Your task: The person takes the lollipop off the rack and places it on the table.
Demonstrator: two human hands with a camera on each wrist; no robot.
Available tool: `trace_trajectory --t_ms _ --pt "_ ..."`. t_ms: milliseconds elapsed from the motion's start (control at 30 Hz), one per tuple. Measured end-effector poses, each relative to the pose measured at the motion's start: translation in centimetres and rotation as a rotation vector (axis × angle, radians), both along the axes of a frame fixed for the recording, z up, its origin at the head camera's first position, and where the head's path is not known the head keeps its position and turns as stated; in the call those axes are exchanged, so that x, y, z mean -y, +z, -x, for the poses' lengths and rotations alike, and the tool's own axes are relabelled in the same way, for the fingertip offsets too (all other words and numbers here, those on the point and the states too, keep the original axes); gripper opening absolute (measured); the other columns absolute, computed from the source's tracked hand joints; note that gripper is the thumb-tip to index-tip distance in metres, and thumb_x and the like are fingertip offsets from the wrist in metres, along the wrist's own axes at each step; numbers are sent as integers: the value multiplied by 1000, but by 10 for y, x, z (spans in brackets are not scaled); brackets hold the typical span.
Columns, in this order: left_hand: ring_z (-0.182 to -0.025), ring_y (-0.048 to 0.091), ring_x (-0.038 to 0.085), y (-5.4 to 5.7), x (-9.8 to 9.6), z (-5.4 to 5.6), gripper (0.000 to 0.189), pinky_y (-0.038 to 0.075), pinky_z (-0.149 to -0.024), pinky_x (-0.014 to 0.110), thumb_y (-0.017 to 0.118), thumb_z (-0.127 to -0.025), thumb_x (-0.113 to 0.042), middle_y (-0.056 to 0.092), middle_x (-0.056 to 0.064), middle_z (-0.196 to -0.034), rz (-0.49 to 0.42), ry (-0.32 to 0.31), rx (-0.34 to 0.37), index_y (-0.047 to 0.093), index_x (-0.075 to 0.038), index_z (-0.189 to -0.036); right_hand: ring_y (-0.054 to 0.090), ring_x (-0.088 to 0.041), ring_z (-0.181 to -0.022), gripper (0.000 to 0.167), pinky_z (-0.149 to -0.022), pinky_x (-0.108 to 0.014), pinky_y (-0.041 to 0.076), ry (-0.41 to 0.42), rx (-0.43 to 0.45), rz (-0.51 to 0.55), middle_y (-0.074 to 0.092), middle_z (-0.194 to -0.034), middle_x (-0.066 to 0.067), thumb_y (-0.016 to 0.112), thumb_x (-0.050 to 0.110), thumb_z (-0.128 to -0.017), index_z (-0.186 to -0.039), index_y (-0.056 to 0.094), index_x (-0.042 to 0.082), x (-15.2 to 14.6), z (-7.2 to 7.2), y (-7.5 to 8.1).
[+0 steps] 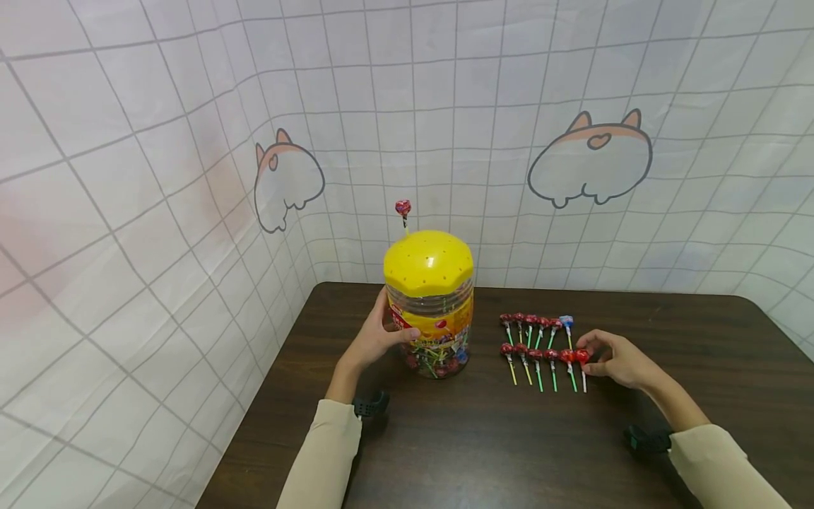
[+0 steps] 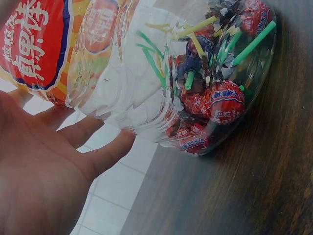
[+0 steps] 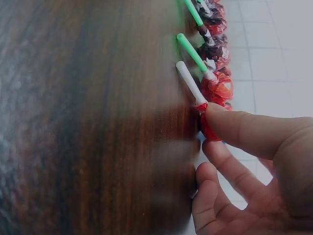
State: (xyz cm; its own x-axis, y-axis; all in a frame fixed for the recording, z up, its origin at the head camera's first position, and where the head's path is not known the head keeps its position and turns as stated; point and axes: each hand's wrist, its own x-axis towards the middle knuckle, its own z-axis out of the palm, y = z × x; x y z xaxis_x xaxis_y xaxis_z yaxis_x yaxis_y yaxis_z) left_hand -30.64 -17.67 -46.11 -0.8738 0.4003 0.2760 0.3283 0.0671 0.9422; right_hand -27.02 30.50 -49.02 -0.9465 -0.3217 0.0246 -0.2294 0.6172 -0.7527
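A clear plastic candy jar (image 1: pixel 435 326) with a yellow lid (image 1: pixel 427 261) stands upright on the table, lollipops heaped at its bottom (image 2: pixel 225 103). My left hand (image 1: pixel 371 339) holds the jar's left side, thumb across the front label and fingers around behind. One lollipop (image 1: pixel 403 208) stands up from the lid. To the right of the jar, lollipops lie in two rows, heads away from me. At the right end of the front row, my right hand (image 1: pixel 620 360) pinches the red head of a white-stick lollipop (image 3: pixel 190 83) between thumb and finger.
The back row ends in a blue-wrapped lollipop (image 1: pixel 566 321); beside the pinched one lies a red, green-stick lollipop (image 1: pixel 568 358). A white gridded cloth (image 1: pixel 483 162) hangs behind and left of the dark wooden table (image 1: pixel 496 452).
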Motion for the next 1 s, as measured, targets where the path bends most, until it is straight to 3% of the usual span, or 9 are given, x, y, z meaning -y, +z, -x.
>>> trace_trajectory --t_ms 233,433,567,733,1000 --pt "-136 52 28 0 0 0 97 44 -114 56 82 -89 -28 43 0 -152 -7 -6 1 17 -45 -159 52 -12 -67 44 -59 -26 44 8 -11 -8 57 -104 -17 77 3 -89 -128 57 -4 0 -1 1" --pt "-135 53 28 0 -1 1 96 45 -114 56 82 -88 -31 45 1 -151 -8 -5 3 18 -44 -158 59 -19 -78 44 -64 -29 47 -8 35 -44 59 -112 -19 77 11 -91 -129 58 -1 -2 -1 4" --pt "-136 52 28 1 -1 1 97 44 -114 57 82 -88 -32 44 1 -152 -4 -4 -2 17 -42 -159 64 -22 -88 45 -69 -33 52 9 16 -49 60 -119 -26 75 16 -93 -131 58 -2 -5 0 13" --pt "-137 51 30 1 -1 1 98 43 -114 58 83 -88 -33 42 3 -153 -2 -2 -9 17 -40 -160 66 -24 -102 47 -76 -35 55 25 -63 -36 61 -126 -27 71 20 -98 -137 55 1 1 0 46" --pt "-137 50 29 0 0 2 98 45 -114 56 82 -88 -30 42 1 -154 -3 -3 -5 16 -42 -159 64 -8 -109 51 -85 -27 57 89 -178 69 63 -130 -8 65 28 -102 -149 47 19 57 -3 123"
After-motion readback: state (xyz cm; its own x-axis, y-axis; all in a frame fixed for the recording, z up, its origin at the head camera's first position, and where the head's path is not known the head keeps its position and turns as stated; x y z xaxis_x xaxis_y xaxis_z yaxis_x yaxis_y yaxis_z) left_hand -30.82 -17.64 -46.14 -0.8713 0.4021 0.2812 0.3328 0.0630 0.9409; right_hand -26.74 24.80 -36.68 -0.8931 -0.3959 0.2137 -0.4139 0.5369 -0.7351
